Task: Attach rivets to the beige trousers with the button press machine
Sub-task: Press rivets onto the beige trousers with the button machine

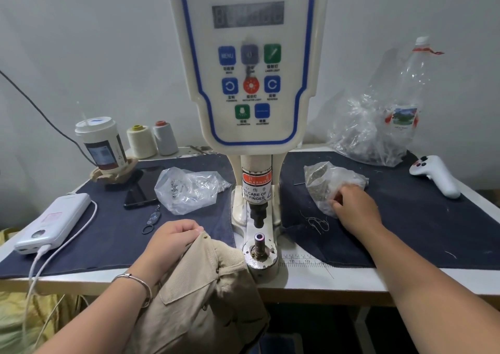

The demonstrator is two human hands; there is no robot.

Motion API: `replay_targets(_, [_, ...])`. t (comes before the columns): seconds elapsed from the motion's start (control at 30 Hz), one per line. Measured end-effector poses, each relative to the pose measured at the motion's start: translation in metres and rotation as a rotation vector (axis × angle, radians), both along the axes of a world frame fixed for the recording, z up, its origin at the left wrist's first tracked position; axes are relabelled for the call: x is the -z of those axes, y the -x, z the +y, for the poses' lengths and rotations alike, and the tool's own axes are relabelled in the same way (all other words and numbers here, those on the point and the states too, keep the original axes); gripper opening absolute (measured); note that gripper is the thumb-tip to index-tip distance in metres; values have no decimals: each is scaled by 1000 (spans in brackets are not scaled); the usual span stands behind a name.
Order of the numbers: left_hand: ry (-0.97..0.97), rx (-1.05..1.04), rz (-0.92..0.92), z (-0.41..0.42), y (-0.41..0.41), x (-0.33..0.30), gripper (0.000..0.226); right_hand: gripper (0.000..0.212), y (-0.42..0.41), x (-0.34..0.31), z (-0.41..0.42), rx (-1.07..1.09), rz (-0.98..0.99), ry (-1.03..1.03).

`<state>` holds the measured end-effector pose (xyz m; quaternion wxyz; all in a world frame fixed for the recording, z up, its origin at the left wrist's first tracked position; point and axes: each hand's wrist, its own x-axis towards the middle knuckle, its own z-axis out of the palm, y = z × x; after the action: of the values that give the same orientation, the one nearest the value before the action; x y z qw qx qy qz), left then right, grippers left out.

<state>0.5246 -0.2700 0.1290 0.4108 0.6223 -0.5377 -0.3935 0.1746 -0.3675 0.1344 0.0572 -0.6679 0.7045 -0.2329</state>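
Left hand [173, 238] grips trousers [200, 294]; right hand [354, 204] fingers pinch bag [324, 183]

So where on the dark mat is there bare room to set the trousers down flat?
The widest bare patch of the dark mat lies right of the press, between the right hand, the white controller and the front edge. Left is crowded: power bank, phone, rivet bag, key ring.

Head view, downward, near worktable [351, 280]
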Motion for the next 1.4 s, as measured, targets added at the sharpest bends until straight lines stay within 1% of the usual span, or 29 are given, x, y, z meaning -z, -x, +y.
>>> replay_targets(0.2, [5, -10, -50, -2, -1, 2, 26, 16, 1, 2, 0, 3, 48, 14])
replay_targets(0.3, [13, -4, -68, -2, -3, 4, 25, 17, -2, 0, 1, 20, 97, 26])
replay_targets(0.37, [18, 1, -79, -3, -4, 6, 29, 18, -4, -3, 3, 24, 150, 8])
replay_targets(0.5, [33, -5, -111, -5, -4, 8, 34, 16, -4, -11, 5, -13, 228, -94])
replay_targets(0.6, [44, -12, -118, -5, -3, 9, 38, 25, -3, -21, 5, 20, 187, -264])
replay_targets(0.63, [44, -13, -119, -5, -3, 9, 38, 25, -4, -22, 6, 30, 188, -263])
replay_targets(0.7, [47, 2, -121, -5, -3, 7, 37, 21, -7, -22, 12, 37, 231, -186])
replay_targets(0.8, [44, 19, -96, -2, -2, 4, 30, 19, -11, -18, 21, 32, 303, -9])
replay_targets(0.87, [50, 20, -98, -1, -2, 4, 30, 20, -11, -15, 25, 46, 285, 63])
replay_targets(1.0, [57, 10, -123, -2, -2, 5, 31, 14, -10, -14, 37, 85, 171, 148])
replay_targets(1.07, [53, 13, -104, -3, -3, 5, 30, 11, -12, -17, 47, 91, 105, 208])
replay_targets(1.17, [43, 12, -40, -3, -2, 6, 30, 16, -25, -25, 71, 42, -155, 241])
replay_targets(1.23, [45, 17, -39, -5, -3, 10, 25, 18, -42, -31, 90, -19, -413, 162])
replay_targets(1.3, [48, 15, -47, -7, -6, 15, 27, 19, -61, -38, 106, -62, -668, 20])
replay_targets(1.4, [32, 18, -25, -6, -8, 15, 27, 27, -84, -41, 128, -99, -936, -201])
